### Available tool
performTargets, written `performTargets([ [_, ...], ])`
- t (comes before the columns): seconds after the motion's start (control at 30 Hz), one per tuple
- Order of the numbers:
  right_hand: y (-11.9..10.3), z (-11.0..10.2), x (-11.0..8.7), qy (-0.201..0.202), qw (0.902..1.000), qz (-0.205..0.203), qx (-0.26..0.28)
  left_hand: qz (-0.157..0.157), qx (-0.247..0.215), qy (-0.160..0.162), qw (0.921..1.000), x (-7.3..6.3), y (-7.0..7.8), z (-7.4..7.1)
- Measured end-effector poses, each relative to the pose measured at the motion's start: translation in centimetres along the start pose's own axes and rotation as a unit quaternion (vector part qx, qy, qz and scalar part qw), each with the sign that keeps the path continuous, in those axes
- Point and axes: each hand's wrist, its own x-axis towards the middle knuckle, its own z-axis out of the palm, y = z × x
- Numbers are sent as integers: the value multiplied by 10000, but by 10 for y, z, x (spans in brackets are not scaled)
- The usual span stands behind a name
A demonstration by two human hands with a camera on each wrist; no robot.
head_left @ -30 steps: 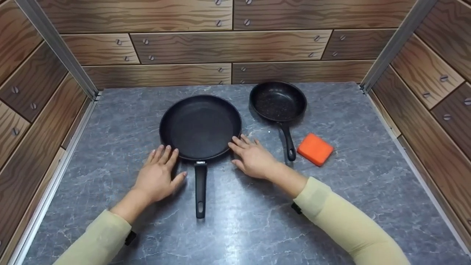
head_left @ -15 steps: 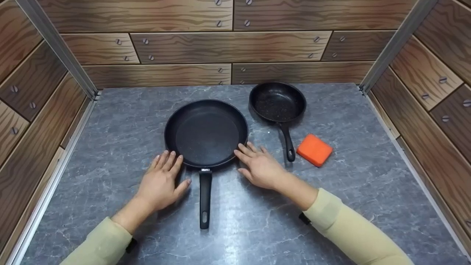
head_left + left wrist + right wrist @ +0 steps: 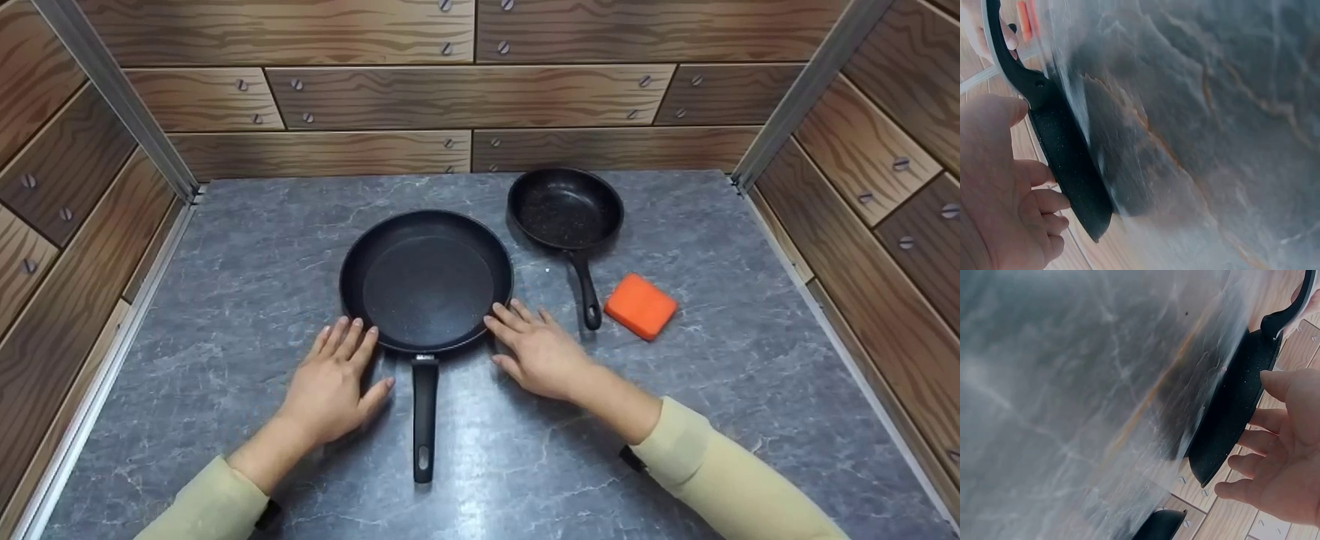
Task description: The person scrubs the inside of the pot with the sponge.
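A large black frying pan (image 3: 427,289) rests on the grey marbled tabletop, its handle (image 3: 424,420) pointing towards me. At the pan's lower left rim, my left hand (image 3: 334,382) touches the edge with straight, spread fingers. On the lower right rim lie the fingertips of my right hand (image 3: 538,349), also spread. Neither hand grips the handle. In the left wrist view, the pan's dark side wall (image 3: 1069,157) is beside the left fingers. The right wrist view has the same pan's side (image 3: 1233,405) next to the right fingers.
A smaller black frying pan (image 3: 566,206) stands at the back right, handle towards me. An orange sponge-like block (image 3: 641,306) lies just right of that handle. Wood-patterned walls (image 3: 472,94) with metal corner posts enclose the table (image 3: 247,247) at the back and sides.
The large frying pan has slid towards me and slightly right, both hands moving along with it at its rim. The smaller pan and the orange block have stayed in place.
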Motion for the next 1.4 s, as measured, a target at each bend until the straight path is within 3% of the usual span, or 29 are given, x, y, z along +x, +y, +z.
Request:
performTargets([
  [0.47,2,-2,-7,100,9999,2,94,-333,-337,-59,9989,-1,11,2],
  [0.7,17,-19,-10,643,9976,157,197,-555,-626,251,9962,-5,23,0],
  [0.87,35,-37,-18,1073,9934,319,257,-787,-1207,394,9888,-8,35,-4],
  [1.0,56,-47,-28,1362,9885,522,389,-996,-1885,414,9761,-11,43,-8],
  [1.17,86,-53,-43,1481,9834,931,483,-1253,-2792,582,9502,-13,52,-12],
  [1.3,110,-55,-53,1504,9803,1185,480,-1506,-3424,597,9255,-13,56,-13],
  [1.4,126,-52,-60,1536,9790,1267,443,-1708,-4027,535,8977,-13,58,-11],
])
